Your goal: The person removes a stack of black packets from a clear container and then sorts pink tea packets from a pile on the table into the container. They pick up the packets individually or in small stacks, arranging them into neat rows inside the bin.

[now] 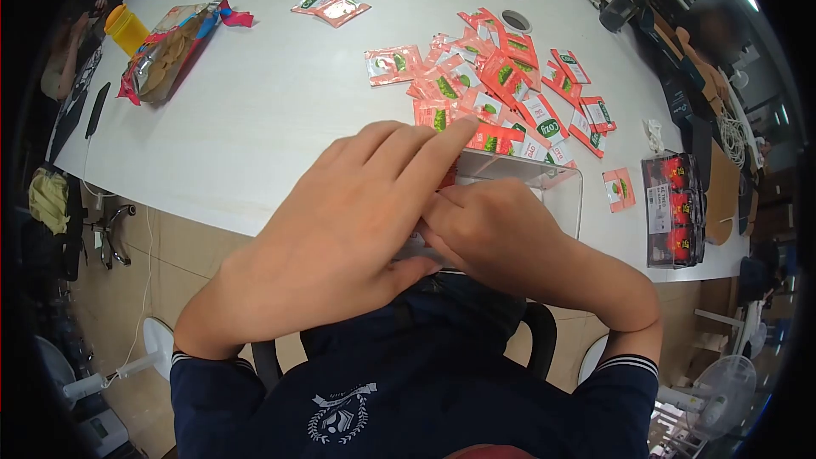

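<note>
A clear plastic box (561, 191) stands at the near edge of the white table. My left hand (365, 195) lies over its left side, palm down, fingers stretched out and the thumb apart. Partly under it, my right hand (489, 225) is closed at the box, its fingertips hidden behind the left hand, so what it pinches cannot be made out. A bit of red shows between the hands. Just beyond the box spreads a loose pile of red and white Cozy sachets (501, 76).
Two more sachets (331, 7) lie farther back on the table (280, 76). At the left are a snack bag (174, 51) and a yellow cup (126, 30). On the right sit a single sachet (619, 189) and a dark pack with red items (676, 208). A person's arm shows far left.
</note>
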`<state>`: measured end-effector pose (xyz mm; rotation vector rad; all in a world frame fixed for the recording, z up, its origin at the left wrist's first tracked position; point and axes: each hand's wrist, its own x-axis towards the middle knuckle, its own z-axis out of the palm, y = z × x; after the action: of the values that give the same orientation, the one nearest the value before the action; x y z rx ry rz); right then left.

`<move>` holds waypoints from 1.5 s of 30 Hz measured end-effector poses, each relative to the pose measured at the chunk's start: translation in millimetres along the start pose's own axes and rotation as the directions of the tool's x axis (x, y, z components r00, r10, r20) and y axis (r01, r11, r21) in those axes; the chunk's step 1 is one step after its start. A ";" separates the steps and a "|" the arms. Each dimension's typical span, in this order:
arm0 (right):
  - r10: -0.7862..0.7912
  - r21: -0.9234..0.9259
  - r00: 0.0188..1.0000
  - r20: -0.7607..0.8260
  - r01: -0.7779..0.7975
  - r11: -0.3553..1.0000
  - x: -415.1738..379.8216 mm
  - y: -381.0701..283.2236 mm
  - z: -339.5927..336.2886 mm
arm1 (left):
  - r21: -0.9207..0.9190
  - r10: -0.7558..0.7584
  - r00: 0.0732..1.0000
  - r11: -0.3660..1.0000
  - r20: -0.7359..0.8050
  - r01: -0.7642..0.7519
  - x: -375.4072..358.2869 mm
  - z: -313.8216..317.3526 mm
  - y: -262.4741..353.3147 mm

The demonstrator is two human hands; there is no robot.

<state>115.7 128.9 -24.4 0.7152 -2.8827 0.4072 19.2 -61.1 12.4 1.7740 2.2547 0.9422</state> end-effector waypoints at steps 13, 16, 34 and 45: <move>-0.067 -0.181 0.985 -0.159 0.038 0.983 -6.2 7.6 9.0 | 0.445 -0.057 0.990 0.895 0.129 -0.006 14.7 21.8 -14.5; 0.064 -0.042 0.967 -0.245 -0.077 0.996 -14.1 10.2 -20.4 | 0.429 -0.028 0.996 0.903 0.082 -0.010 15.0 24.1 -14.3; 0.805 0.226 0.574 0.147 -0.812 0.538 -67.2 169.1 -37.4 | 0.445 -0.052 0.990 0.895 0.132 -0.012 21.8 27.3 -14.7; 0.291 0.394 0.957 0.000 -0.267 0.879 -49.9 49.3 -103.1 | 0.329 -0.057 0.984 0.944 0.167 -0.001 17.1 22.2 -24.0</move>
<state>143.4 222.9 52.6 0.3168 -2.8786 1.0462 4.1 -39.6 -13.5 1.8552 2.4226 0.3998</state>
